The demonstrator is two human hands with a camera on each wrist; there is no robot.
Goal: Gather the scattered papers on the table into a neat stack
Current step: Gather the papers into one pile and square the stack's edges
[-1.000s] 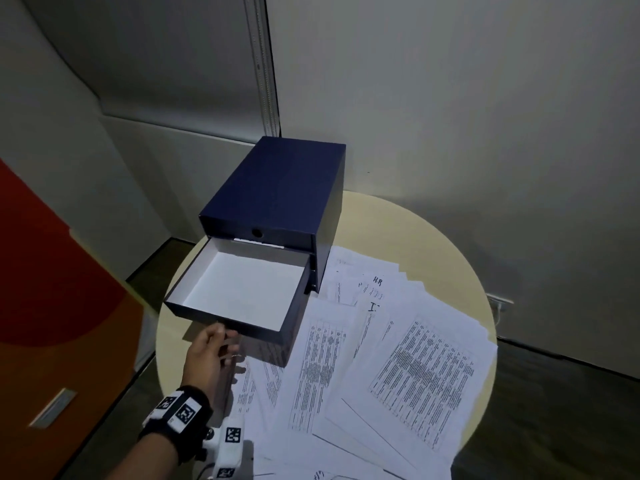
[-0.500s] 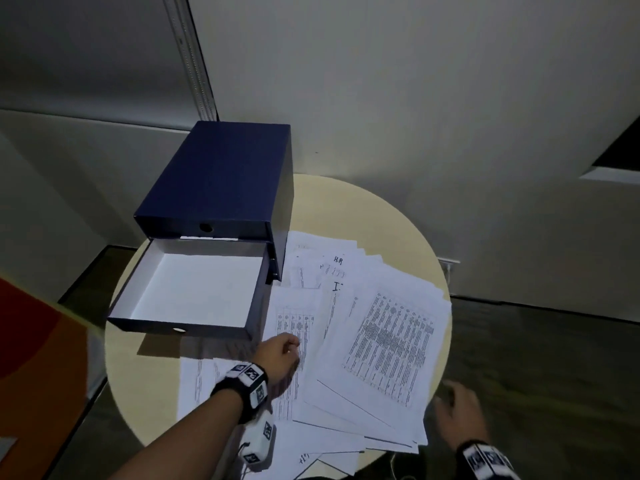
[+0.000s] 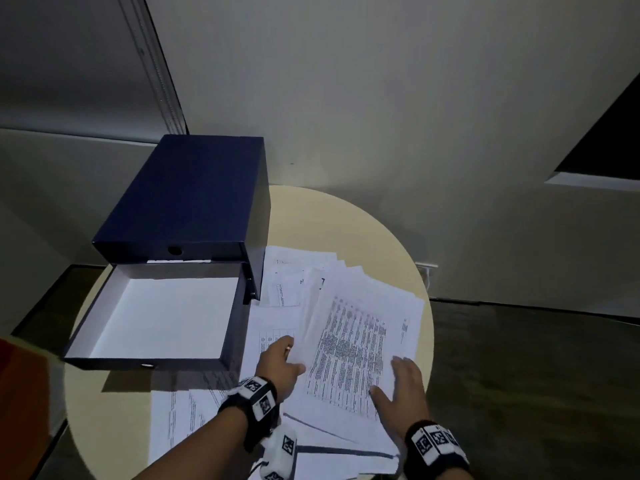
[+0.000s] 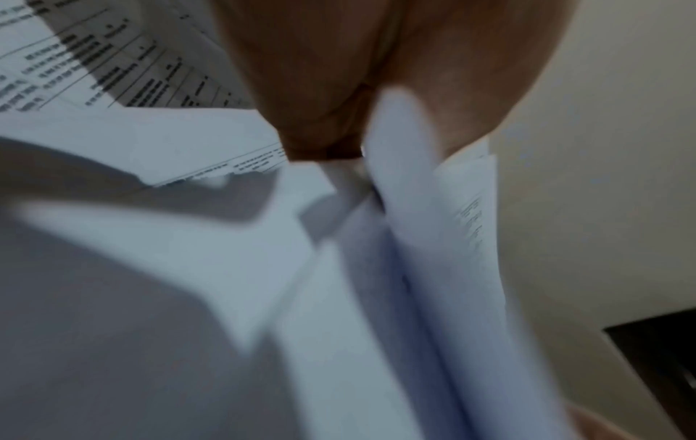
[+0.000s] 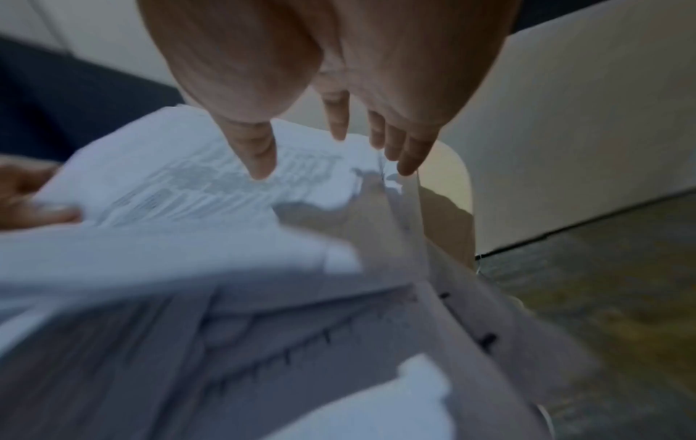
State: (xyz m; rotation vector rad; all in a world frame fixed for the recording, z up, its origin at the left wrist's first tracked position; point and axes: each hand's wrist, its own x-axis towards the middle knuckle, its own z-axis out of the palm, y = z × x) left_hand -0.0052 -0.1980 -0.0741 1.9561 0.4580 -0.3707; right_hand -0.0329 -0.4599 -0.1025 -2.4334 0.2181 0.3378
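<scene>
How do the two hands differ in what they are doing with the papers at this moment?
The left hand is at the left edge of the top printed sheet, its fingers tucked in among the sheets as if gripping; the right hand lies on top near that sheet's lower right corner. The left hand's fingers are hidden by paper in its wrist view, while the right hand's fingers are straight and spread. Both are on the same fanned papers.

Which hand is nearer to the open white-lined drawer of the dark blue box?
Left. The left hand lies on the printed white papers just right of the open drawer; the right hand rests farther right, near the round table's edge.
</scene>
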